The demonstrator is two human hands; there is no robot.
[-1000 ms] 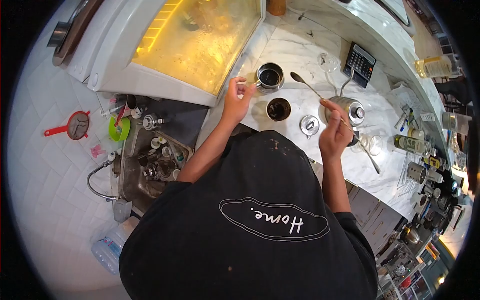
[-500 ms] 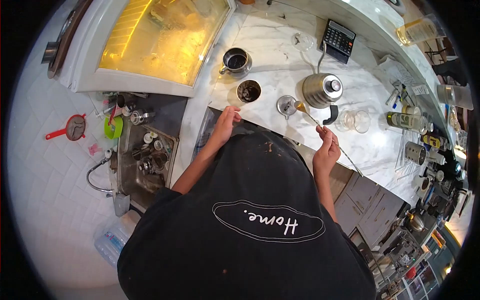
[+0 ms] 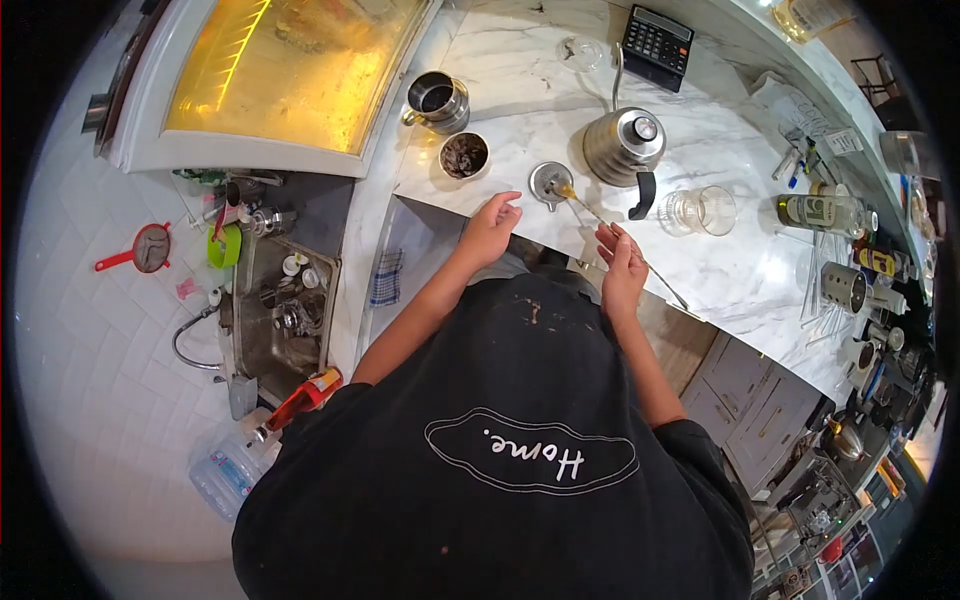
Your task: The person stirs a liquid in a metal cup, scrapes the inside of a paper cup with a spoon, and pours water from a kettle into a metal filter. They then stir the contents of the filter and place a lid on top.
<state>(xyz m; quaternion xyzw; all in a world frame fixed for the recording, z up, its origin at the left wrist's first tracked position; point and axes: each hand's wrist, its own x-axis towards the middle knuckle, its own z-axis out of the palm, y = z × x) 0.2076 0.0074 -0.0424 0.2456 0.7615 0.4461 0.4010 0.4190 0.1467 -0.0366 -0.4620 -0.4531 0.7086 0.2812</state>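
Note:
My right hand (image 3: 622, 262) pinches a long thin bar spoon (image 3: 592, 211), whose bowl end holds something amber-brown over a small round metal dish (image 3: 550, 184). My left hand (image 3: 493, 228) is at the counter's front edge, fingers loosely apart and holding nothing. Left of it stands a cup with dark contents (image 3: 464, 156), and behind that a steel pitcher (image 3: 437, 101). A gooseneck kettle (image 3: 624, 146) stands behind the dish. To its right is a clear glass vessel (image 3: 698, 211).
A calculator (image 3: 657, 47) and a clear glass lid (image 3: 579, 54) lie at the back. Bottles (image 3: 820, 213) and utensils line the right side. A sink (image 3: 290, 320) with dishes is at the left, below a yellow-lit glass case (image 3: 275, 75).
My left hand has moved right, closer to the small dish. The spoon's bowl end now rests over the dish. The whole view has shifted, with the counter items appearing farther left.

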